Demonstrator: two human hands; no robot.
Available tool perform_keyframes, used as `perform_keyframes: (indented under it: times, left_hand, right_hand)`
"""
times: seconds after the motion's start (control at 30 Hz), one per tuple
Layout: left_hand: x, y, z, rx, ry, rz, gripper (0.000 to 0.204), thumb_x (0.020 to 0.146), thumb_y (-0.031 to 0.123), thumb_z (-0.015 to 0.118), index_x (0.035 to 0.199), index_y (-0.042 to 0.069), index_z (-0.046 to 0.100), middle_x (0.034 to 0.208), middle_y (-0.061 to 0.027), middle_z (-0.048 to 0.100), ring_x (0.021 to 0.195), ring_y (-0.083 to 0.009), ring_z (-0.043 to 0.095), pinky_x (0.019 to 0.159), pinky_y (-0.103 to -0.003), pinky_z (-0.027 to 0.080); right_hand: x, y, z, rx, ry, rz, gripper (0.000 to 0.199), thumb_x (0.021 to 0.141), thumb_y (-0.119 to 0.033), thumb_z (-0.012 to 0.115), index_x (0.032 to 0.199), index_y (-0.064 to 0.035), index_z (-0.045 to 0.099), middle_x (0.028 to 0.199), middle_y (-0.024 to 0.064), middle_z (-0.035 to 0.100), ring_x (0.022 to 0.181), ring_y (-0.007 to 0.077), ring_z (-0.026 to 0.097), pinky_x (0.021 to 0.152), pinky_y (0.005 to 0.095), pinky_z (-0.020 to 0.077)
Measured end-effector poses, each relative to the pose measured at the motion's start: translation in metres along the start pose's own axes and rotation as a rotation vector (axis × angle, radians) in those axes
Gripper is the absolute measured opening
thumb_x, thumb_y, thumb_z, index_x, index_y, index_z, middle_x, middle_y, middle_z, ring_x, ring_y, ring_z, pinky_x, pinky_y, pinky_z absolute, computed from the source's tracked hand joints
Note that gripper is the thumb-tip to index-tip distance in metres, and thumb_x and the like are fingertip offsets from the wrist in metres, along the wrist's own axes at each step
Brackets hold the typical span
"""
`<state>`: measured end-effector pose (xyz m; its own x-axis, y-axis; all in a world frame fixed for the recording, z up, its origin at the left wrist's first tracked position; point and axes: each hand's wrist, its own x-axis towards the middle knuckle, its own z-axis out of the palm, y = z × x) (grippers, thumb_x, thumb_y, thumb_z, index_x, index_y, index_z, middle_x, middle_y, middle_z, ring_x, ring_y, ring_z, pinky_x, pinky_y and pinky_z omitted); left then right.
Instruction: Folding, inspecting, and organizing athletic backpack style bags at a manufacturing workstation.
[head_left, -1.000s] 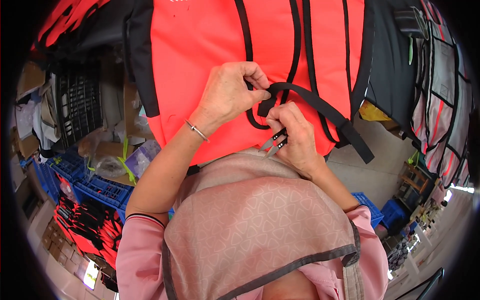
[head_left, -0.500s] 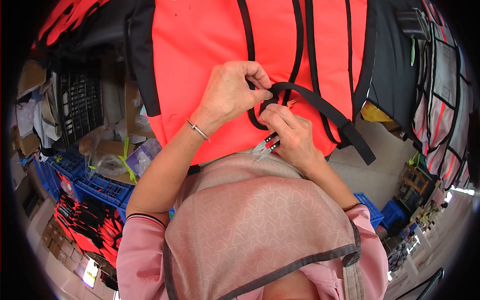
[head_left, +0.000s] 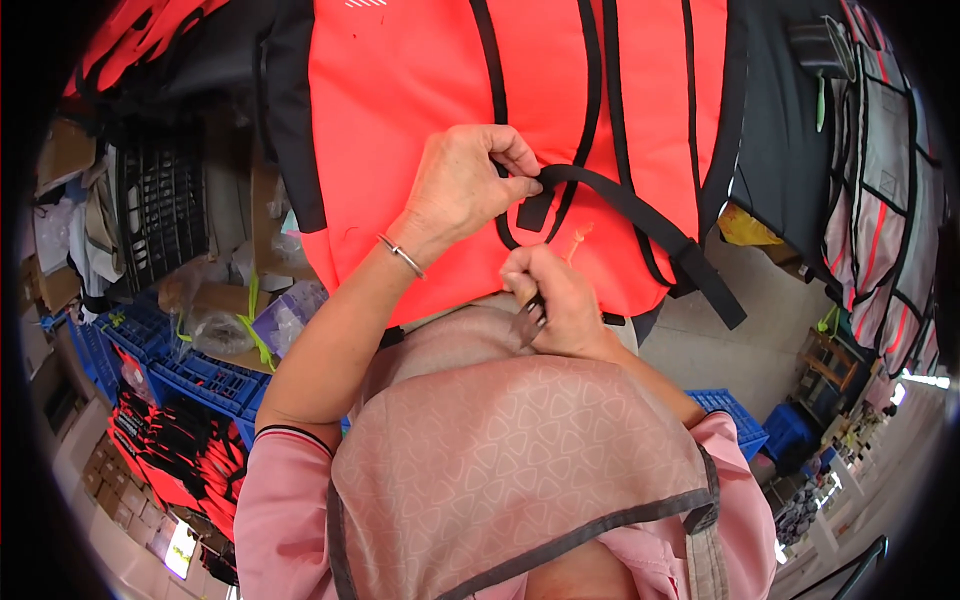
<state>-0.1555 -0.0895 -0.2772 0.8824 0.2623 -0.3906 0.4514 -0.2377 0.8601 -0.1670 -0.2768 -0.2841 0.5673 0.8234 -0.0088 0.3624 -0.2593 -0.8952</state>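
Observation:
A bright orange-red fabric piece (head_left: pixel 400 100) with black trim, bag-like in shape, lies in front of me. My left hand (head_left: pixel 472 178) pinches a black webbing strap (head_left: pixel 635 207) between thumb and fingers. From the pinch, the strap arches to the right, and its free end hangs beyond the lower right of the fabric. A short strap end hangs just below the fingertips. My right hand (head_left: pixel 560 300) is closed around thread snips (head_left: pixel 530 322), whose blades are partly hidden and blurred. Some loose orange thread (head_left: pixel 577 243) shows just above that hand.
Blue plastic crates (head_left: pixel 205 380) stand at the left, with stacked red-black pieces (head_left: pixel 175 450) below them. Cardboard boxes and clear plastic bags lie above the crates. Grey panels with black edging (head_left: pixel 880 220) hang at the right. Another blue crate (head_left: pixel 735 415) sits by my right elbow.
My right hand has drawn down and slightly left, away from the strap, with the snips turning in it. The left hand keeps its pinch. The fabric has shifted slightly.

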Motion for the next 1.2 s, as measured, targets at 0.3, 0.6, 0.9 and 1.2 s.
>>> perform_keyframes:
  times: [0.3, 0.6, 0.9, 1.2]
  left_hand:
    - [-0.004, 0.005, -0.007, 0.041, -0.020, 0.028, 0.015, 0.074, 0.005, 0.079, 0.084, 0.002, 0.069, 0.078, -0.0057, 0.072, 0.069, -0.0126, 0.069, 0.064, -0.027, 0.054]
    - [-0.080, -0.017, 0.011, 0.414, -0.039, 0.582, 0.028, 0.080, 0.013, 0.070, 0.108, 0.011, 0.069, 0.117, -0.0004, 0.066, 0.073, -0.0153, 0.057, 0.063, -0.029, 0.046]
    - [-0.112, -0.036, -0.013, 0.481, -0.262, 0.690, 0.048, 0.072, 0.013, 0.068, 0.120, 0.017, 0.067, 0.132, 0.0006, 0.060, 0.099, -0.0205, 0.056, 0.082, -0.036, 0.041]
    - [-0.151, -0.086, -0.086, 0.900, 0.223, 0.406, 0.043, 0.087, 0.019, 0.066, 0.129, 0.016, 0.062, 0.137, -0.0053, 0.056, 0.134, -0.0280, 0.045, 0.116, -0.058, 0.019]
  right_hand:
    - [-0.025, -0.011, -0.084, 0.417, -0.433, 0.415, 0.018, 0.071, 0.012, 0.061, 0.085, 0.0011, 0.062, 0.068, -0.0026, 0.051, 0.059, 0.0055, 0.042, 0.051, 0.0202, 0.0300]
    - [-0.027, -0.019, -0.162, 0.876, 0.259, -0.083, 0.017, 0.087, -0.014, 0.070, 0.084, 0.0024, 0.066, 0.065, 0.0038, 0.059, 0.048, 0.0065, 0.052, 0.044, 0.0210, 0.0369]
    - [0.062, -0.037, -0.098, 0.129, 0.261, 0.147, 0.011, 0.087, -0.005, 0.072, 0.092, 0.0011, 0.064, 0.069, -0.0002, 0.058, 0.065, 0.0055, 0.052, 0.060, 0.0220, 0.0439]
    - [0.069, 0.005, -0.078, 0.029, 0.018, 0.295, 0.005, 0.088, 0.003, 0.063, 0.090, -0.0007, 0.062, 0.076, -0.0025, 0.057, 0.070, 0.0045, 0.052, 0.063, 0.0203, 0.0426]
